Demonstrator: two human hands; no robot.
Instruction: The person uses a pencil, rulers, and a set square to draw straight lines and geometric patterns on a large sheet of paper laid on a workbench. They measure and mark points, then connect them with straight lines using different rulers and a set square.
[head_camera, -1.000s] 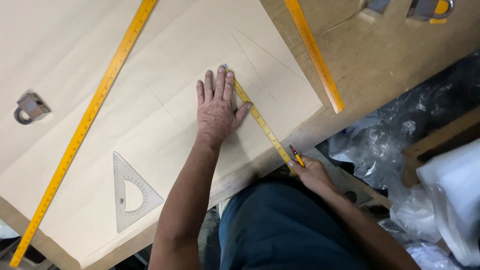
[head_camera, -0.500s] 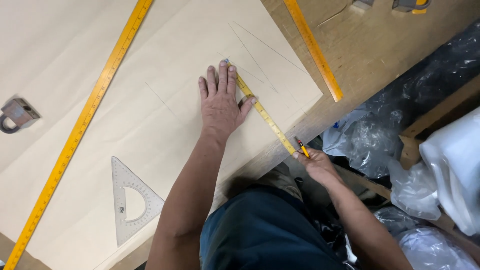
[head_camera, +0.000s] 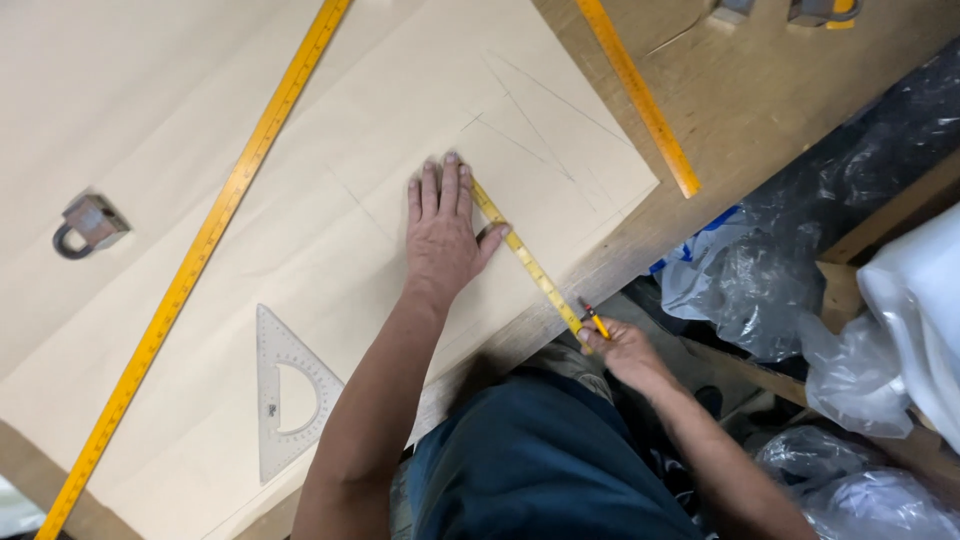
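Left hand lies open and flat, pinning the yellow tape measure onto the tan paper while right hand, at five o'clock off the tabletop edge, grips tape end and pencil; marking likely follows, needing steady tension.

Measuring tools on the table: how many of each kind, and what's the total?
Long yellow rulers: 2, one across the paper, one on bare wood.
Yellow tape measure: 1, under the left hand.
Clear set square: 1.
Total: 4.
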